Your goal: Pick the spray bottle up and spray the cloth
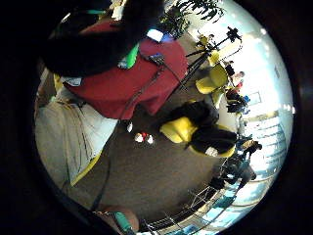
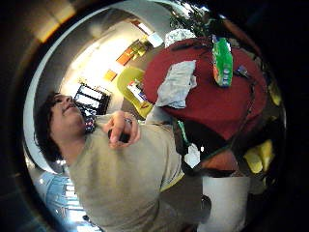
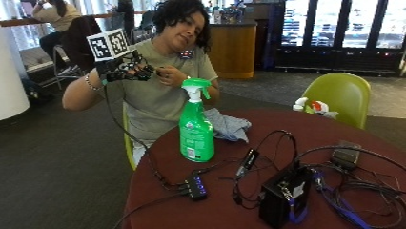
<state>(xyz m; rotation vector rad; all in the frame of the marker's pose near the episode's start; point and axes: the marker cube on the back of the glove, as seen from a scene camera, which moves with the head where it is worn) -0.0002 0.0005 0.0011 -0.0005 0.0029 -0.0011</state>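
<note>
On the red counter (image 3: 355, 138) we see the spray bottle (image 3: 195, 129) upright, just beside the grey cloth (image 3: 227, 125); gloved right hand (image 3: 124, 69) raised at chest, away from both, fingers' state we cannot tell.

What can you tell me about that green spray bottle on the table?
The spray bottle stands upright on the dark red round table, nearer the person's side. Its body looks like clear plastic filled with bright green liquid, with a printed label low on the front, a white neck and a green trigger head. A crumpled grey cloth lies just behind it. Nothing holds it: the gloved right hand is raised at chest height, away from it.
</note>
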